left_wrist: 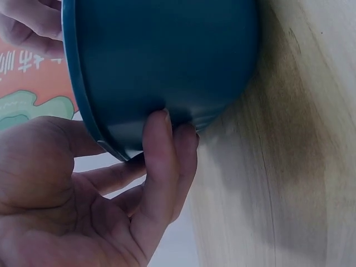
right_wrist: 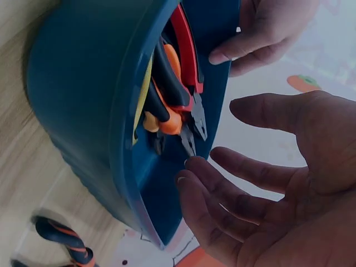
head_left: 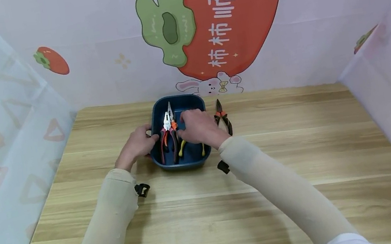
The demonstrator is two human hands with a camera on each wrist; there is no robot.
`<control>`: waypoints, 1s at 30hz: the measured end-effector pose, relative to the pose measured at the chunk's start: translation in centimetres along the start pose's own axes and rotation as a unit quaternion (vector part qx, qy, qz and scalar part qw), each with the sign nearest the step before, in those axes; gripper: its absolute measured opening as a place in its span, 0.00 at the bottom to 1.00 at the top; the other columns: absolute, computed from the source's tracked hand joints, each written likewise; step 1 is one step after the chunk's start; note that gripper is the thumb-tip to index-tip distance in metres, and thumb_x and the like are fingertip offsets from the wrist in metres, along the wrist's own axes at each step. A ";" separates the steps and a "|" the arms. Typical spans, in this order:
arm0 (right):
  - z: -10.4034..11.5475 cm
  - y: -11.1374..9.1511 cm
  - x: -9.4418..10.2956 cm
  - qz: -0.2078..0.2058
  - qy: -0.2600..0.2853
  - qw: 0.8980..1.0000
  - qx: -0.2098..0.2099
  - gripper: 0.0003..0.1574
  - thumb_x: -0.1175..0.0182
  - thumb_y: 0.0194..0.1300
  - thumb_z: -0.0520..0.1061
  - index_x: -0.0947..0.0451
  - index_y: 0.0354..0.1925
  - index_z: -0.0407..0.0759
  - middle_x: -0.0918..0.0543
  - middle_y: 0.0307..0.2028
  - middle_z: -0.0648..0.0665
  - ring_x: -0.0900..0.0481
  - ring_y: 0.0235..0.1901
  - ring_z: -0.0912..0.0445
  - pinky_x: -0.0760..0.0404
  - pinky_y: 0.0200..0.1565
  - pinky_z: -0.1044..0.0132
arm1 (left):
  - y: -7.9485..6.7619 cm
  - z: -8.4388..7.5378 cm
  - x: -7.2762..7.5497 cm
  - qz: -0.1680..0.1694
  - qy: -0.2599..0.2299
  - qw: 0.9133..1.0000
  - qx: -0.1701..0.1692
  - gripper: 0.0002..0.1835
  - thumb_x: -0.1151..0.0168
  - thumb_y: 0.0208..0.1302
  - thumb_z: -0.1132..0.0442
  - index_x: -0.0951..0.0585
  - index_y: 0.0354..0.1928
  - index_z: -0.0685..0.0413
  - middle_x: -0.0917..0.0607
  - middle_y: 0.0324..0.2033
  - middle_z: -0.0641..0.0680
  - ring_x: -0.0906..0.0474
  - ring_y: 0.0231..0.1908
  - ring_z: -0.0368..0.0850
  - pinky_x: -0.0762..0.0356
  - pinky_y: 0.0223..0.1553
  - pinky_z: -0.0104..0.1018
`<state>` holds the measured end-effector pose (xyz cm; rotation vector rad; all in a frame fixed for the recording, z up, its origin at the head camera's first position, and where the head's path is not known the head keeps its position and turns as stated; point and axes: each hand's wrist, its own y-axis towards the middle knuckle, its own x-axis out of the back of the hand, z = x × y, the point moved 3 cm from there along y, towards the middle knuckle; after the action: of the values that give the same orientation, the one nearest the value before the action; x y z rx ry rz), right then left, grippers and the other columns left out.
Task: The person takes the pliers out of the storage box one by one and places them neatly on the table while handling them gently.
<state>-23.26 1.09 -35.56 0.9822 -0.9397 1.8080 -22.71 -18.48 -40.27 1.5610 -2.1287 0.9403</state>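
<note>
A dark blue plastic bin (head_left: 183, 166) stands at the back of the table. My left hand (head_left: 138, 141) grips its left side, thumb over the rim and fingers against the outer wall (left_wrist: 167, 61). My right hand (head_left: 199, 127) hovers over the bin's right part, its fingers loosely spread with nothing between them in the right wrist view. Inside lie red-handled pliers (right_wrist: 188, 47), pliers with orange and black handles (right_wrist: 171, 123), and a tool with yellow handles (head_left: 182, 148), partly hidden by the right hand. Black-and-orange long-nose pliers (head_left: 221, 114) lie outside, right of the bin.
The wood-grain table (head_left: 205, 228) reaches toward me. A printed white cloth (head_left: 103, 81) hangs behind the table, and pale cloth walls (head_left: 1, 141) flank it on both sides. Black straps (head_left: 142, 190) are at both wrists.
</note>
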 end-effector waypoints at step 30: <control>2.2 2.4 -3.3 0.032 0.048 0.997 -0.043 0.20 0.32 0.67 0.60 0.21 0.37 0.45 0.19 0.26 0.46 0.20 0.23 0.53 0.24 0.21 0.66 | -0.6 0.3 0.9 0.029 -0.068 0.997 0.007 0.28 0.50 0.79 0.63 0.39 0.75 0.67 0.18 0.50 0.71 0.15 0.31 0.49 0.12 0.36 0.51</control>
<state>-23.79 -2.73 -38.06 0.8129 -0.9902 1.8365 -22.45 -19.42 -39.79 1.6213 -2.2755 0.8924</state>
